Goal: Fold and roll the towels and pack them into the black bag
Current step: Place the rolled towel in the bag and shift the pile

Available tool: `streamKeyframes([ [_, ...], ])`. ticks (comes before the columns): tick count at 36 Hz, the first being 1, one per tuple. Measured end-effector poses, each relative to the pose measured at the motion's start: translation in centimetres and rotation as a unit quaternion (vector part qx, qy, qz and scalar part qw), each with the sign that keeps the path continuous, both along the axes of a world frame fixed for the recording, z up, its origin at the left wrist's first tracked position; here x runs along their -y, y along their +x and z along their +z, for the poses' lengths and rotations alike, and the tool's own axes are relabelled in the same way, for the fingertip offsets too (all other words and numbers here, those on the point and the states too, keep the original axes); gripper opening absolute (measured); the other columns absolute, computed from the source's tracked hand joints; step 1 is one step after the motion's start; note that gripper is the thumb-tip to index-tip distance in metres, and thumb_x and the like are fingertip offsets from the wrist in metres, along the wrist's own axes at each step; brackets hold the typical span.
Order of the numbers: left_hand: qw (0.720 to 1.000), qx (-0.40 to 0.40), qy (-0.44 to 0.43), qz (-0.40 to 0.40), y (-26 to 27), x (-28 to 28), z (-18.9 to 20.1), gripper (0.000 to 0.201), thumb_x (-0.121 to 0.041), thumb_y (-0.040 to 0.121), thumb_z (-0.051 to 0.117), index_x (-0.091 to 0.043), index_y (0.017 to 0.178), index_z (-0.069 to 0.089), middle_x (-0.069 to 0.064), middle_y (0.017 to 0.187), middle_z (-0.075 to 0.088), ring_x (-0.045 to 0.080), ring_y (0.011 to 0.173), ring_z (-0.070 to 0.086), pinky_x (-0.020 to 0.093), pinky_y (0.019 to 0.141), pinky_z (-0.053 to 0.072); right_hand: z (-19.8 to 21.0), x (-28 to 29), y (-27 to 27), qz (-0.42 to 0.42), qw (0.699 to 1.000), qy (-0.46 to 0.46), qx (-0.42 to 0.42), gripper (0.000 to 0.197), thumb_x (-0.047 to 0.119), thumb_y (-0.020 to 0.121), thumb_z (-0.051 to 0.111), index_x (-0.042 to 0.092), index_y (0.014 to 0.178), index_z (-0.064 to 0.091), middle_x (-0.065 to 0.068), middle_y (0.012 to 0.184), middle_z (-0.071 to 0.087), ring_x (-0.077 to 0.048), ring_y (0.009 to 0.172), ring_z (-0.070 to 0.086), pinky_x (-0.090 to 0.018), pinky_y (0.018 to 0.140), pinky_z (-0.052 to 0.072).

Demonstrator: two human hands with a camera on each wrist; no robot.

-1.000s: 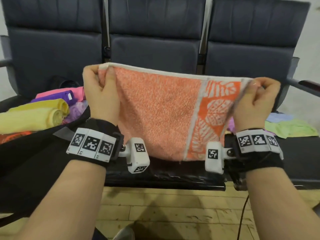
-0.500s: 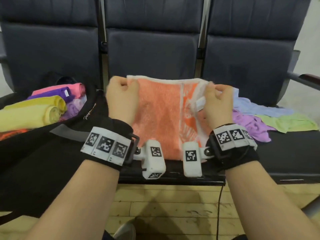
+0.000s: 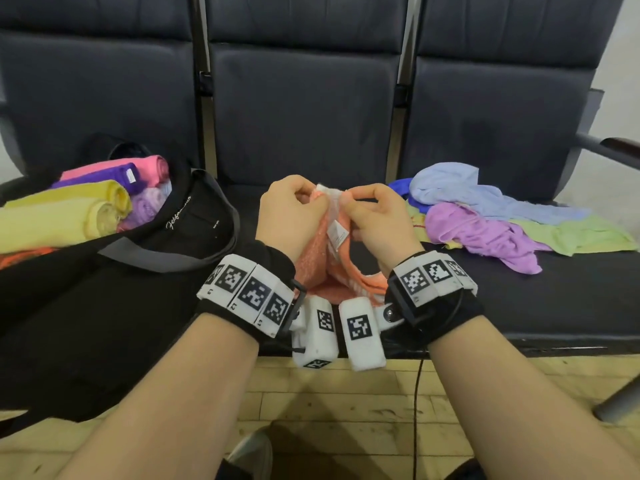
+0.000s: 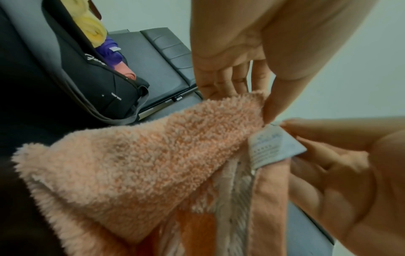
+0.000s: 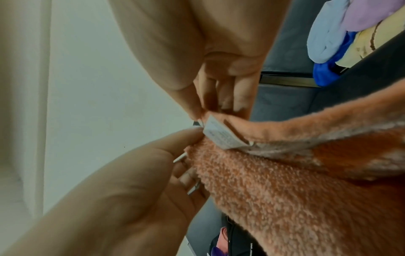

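The left hand (image 3: 289,216) and the right hand (image 3: 377,221) meet above the dark seat (image 3: 554,299). Both pinch the top corners of the fluffy orange towel (image 3: 313,271), thumbs and fingers pressed tight on the cloth. The towel hangs down between the 2 wrists. The open black bag (image 3: 166,237) sits on the left with rolled towels (image 3: 69,209) inside it.

White curly writing is showing on the side of the black bag (image 3: 180,230), near its open top edge. It is too small to read for sure. A small white tag (image 4: 271,147) is hanging from the top edge of the orange towel (image 4: 140,155). Its print is too blurry to read. Black-and-white square codes are sitting on the wristbands (image 3: 249,292).
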State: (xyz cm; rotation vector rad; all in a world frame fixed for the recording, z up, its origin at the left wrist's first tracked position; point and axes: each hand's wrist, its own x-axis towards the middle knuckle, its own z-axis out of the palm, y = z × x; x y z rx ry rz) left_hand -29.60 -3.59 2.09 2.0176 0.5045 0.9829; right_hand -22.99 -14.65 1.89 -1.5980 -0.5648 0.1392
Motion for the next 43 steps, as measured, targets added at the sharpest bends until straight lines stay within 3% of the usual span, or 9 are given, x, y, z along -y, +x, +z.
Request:
streamKeyframes([
  [4,1.000,-0.004,0.014,-0.003,0.1,0.4,-0.2,0.005,-0.020,0.085,0.065,-0.017,0.081,0.064,-0.012,0.070,0.056,0.000,0.063,0.052,0.005,0.054,0.036,0.0,-0.2,0.0,0.018,1.000,-0.014,0.006,0.006,0.022,0.092,0.063,0.016,0.094,0.060,-0.008,0.092,0.072,-0.020,0.088,0.070,-0.045,0.084,0.057],
  [13,0.998,-0.002,0.046,0.039,0.0,0.6,0.1,0.009,-0.021,0.087,0.061,-0.018,0.079,0.063,-0.011,0.069,0.056,0.006,0.065,0.053,0.018,0.062,0.040,0.2,-0.1,0.3,-0.012,0.999,-0.036,0.031,0.003,0.022,0.094,0.059,0.019,0.092,0.059,-0.005,0.089,0.070,-0.019,0.084,0.069,-0.043,0.081,0.058],
  [18,0.999,-0.020,0.004,-0.049,-0.1,1.2,0.2,0.008,-0.019,0.085,0.065,-0.017,0.090,0.071,-0.011,0.076,0.064,-0.002,0.069,0.058,0.007,0.065,0.044,0.0,-0.1,0.3,-0.003,1.000,-0.010,0.011,0.006,0.019,0.093,0.061,0.015,0.090,0.059,-0.008,0.087,0.070,-0.018,0.078,0.069,-0.036,0.074,0.058],
  [23,0.983,-0.025,-0.107,-0.150,-0.8,1.2,0.7,0.027,-0.004,0.084,0.058,-0.027,0.080,0.072,-0.003,0.083,0.073,0.011,0.084,0.069,0.026,0.081,0.054,-0.1,0.4,0.9,-0.013,1.000,-0.017,0.008,0.007,0.022,0.092,0.061,0.015,0.092,0.059,-0.004,0.084,0.069,-0.015,0.076,0.067,-0.035,0.076,0.056],
  [30,0.962,-0.040,-0.168,-0.214,-1.8,1.7,1.1,0.025,0.008,0.087,0.057,-0.009,0.076,0.071,0.011,0.078,0.069,0.013,0.067,0.068,0.010,0.044,0.044,-0.1,1.5,0.5,0.042,0.999,0.015,-0.008,0.033,0.024,0.081,0.077,0.004,0.101,0.059,-0.005,0.079,0.073,-0.011,0.070,0.071,-0.022,0.065,0.055],
  [34,0.939,-0.066,-0.224,-0.253,-2.1,1.0,1.0,0.019,0.006,0.089,0.058,-0.006,0.091,0.073,0.010,0.078,0.068,0.013,0.073,0.069,0.028,0.071,0.060,-0.1,2.3,0.8,0.065,0.998,-0.002,-0.021,0.023,0.016,0.080,0.077,0.010,0.094,0.059,-0.010,0.081,0.071,-0.017,0.072,0.065,-0.024,0.061,0.050],
  [37,0.963,-0.081,-0.183,-0.179,-1.4,-0.7,0.4,0.021,0.002,0.088,0.059,-0.016,0.094,0.068,0.008,0.093,0.067,0.018,0.078,0.070,0.026,0.069,0.058,0.0,2.6,1.1,0.077,0.997,-0.015,-0.017,0.015,0.012,0.084,0.073,0.012,0.093,0.061,-0.007,0.078,0.068,-0.017,0.072,0.060,-0.025,0.061,0.048],
  [39,0.985,-0.107,-0.088,-0.106,-0.6,-2.0,-0.3,0.036,0.001,0.080,0.063,-0.026,0.103,0.062,0.003,0.119,0.056,0.019,0.100,0.061,0.023,0.073,0.053,0.3,2.7,1.1,0.090,0.996,-0.011,-0.009,0.011,0.010,0.085,0.071,0.012,0.092,0.062,-0.001,0.072,0.068,-0.013,0.066,0.061,-0.021,0.057,0.047],
  [43,0.979,-0.165,-0.025,-0.113,0.2,-3.2,-1.6,0.084,0.007,0.069,0.064,-0.033,0.139,0.042,-0.003,0.153,0.024,0.023,0.140,0.026,0.048,0.107,0.039,1.1,2.9,1.1,0.128,0.991,0.034,-0.009,0.007,0.003,0.088,0.065,0.007,0.093,0.062,0.004,0.064,0.067,-0.003,0.057,0.061,-0.014,0.052,0.046],
])
